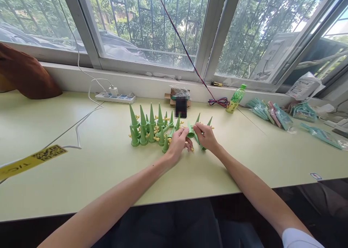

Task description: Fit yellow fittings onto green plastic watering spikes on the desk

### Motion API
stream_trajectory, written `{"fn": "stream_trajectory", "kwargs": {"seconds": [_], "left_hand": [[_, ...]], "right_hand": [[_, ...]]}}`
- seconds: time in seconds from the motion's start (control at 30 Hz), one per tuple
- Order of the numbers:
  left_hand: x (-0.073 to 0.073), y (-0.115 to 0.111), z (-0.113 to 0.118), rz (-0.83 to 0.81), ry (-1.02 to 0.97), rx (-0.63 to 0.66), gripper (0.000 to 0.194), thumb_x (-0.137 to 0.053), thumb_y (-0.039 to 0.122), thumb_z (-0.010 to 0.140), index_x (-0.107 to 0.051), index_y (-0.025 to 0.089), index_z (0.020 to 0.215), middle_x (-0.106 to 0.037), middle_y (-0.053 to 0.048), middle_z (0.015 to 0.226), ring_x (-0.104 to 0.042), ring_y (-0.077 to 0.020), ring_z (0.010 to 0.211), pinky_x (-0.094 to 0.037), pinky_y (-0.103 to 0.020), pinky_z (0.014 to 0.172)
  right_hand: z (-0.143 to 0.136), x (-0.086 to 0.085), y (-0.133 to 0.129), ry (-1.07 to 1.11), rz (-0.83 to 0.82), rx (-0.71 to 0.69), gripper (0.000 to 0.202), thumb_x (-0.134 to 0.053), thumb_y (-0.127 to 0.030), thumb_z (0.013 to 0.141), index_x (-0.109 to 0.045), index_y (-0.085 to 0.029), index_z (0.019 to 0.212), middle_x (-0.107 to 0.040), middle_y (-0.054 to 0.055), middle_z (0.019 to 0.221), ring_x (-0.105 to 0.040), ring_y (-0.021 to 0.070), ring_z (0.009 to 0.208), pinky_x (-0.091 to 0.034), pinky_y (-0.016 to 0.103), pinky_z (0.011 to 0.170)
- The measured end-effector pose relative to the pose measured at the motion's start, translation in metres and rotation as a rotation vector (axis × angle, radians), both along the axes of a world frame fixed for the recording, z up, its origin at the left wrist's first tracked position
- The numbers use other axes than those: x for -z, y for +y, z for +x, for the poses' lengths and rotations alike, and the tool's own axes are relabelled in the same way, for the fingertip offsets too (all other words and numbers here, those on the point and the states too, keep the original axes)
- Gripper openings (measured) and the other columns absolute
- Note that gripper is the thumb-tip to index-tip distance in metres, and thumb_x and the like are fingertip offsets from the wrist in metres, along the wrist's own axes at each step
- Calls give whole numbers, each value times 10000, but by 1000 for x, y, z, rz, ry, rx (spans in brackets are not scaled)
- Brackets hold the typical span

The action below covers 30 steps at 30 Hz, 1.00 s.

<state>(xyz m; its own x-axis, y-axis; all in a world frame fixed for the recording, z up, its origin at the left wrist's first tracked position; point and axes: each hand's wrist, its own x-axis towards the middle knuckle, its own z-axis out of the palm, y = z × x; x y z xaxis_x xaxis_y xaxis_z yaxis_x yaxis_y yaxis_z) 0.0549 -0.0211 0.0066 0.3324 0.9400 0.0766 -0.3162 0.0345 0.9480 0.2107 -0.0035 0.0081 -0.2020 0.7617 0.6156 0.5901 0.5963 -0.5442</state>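
Observation:
A green plant watering spike [190,130], its wide open end turned toward me, is pinched between the thumb and fingers of my left hand [177,143]. Closed fingers of my right hand [206,136] press against the spike's right side; whatever they grip is hidden. Below my left fingers a yellow valve piece [192,149] shows its tip. To the left, several green spikes [143,136] stand upright in rows, some with yellow valves [157,139] in their sides. Another green spike [202,147] lies partly under my right hand.
Behind the spikes sit a dark, blurred-out object [181,107] and an opened cardboard box [169,96]. A power strip [119,98] lies at the back left. Toward the right are a green bottle [236,98], coiled wire [219,102] and bagged teal items [282,116].

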Motion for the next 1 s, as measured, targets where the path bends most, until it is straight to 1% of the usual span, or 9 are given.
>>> {"fn": "stream_trajectory", "kwargs": {"seconds": [0.2, 0.3, 0.47, 0.57, 0.63, 0.73, 0.8, 0.87, 1.0], "left_hand": [[1, 0, -1, 86, 58, 6, 338, -600, 514, 885, -530, 184, 866, -530, 20, 527, -549, -131, 433, -440, -224, 381], [2, 1, -2, 162, 91, -23, 331, -637, 491, 871, -574, 174, 940, -555, 15, 590, -570, -126, 455, -445, -222, 390], [5, 3, -4, 274, 157, -60, 315, -674, 444, 857, -595, 179, 1009, -545, 29, 578, -543, -113, 441, -418, -214, 402], [6, 4, -3, 353, 180, -127, 259, -693, 386, 842, -630, 190, 1000, -596, -14, 757, -567, -110, 540, -418, -206, 430], [7, 4, -3, 439, 214, -180, 186, -684, 336, 848, -658, 201, 973, -603, -41, 907, -568, -106, 615, -416, -200, 465], [6, 5, -5, 557, 277, -218, 113, -639, 273, 877, -681, 222, 969, -590, -59, 995, -563, -127, 719, -433, -206, 548], [6, 7, -7, 622, 302, -211, 116, -627, 241, 883, -692, 239, 979, -591, -70, 1019, -568, -153, 800, -461, -224, 641], [6, 8, -9, 691, 330, -196, 132, -626, 220, 883, -703, 253, 984, -588, -79, 1068, -566, -161, 832, -476, -254, 746], [7, 10, -12, 809, 409, -177, 215, -541, 217, 931, -694, 270, 1072, -564, -99, 1155, -586, -173, 869, -476, -284, 803]], "right_hand": [[-4, 1, -2, 59, -13, 33, 510, -352, -576, 993, -275, -216, 640, -277, -45, 557, -241, 115, 541, -241, 277, 540], [-5, 1, -2, 86, -29, 54, 516, -367, -575, 989, -293, -214, 628, -274, -45, 546, -248, 112, 530, -236, 280, 532], [-6, 2, -1, 154, -72, 64, 540, -398, -596, 972, -312, -212, 602, -276, -40, 539, -251, 110, 526, -226, 283, 519], [-6, 3, 0, 202, -124, 36, 556, -416, -620, 954, -315, -213, 588, -287, -37, 533, -259, 107, 520, -230, 280, 504], [-5, 3, 1, 242, -177, 10, 561, -430, -635, 939, -326, -216, 581, -302, -34, 520, -273, 106, 505, -234, 275, 482], [-4, 4, 3, 308, -255, -28, 566, -473, -648, 908, -334, -220, 566, -315, -32, 503, -281, 100, 476, -231, 268, 443], [-4, 4, 4, 360, -306, -49, 567, -515, -646, 885, -338, -221, 554, -309, -38, 498, -261, 90, 455, -218, 264, 419], [-3, 3, 4, 422, -375, -79, 561, -552, -641, 863, -348, -222, 551, -296, -47, 493, -231, 80, 435, -196, 261, 395], [-3, -1, 2, 541, -553, -169, 550, -614, -622, 825, -341, -227, 557, -269, -66, 470, -178, 64, 400, -137, 257, 366]]}}
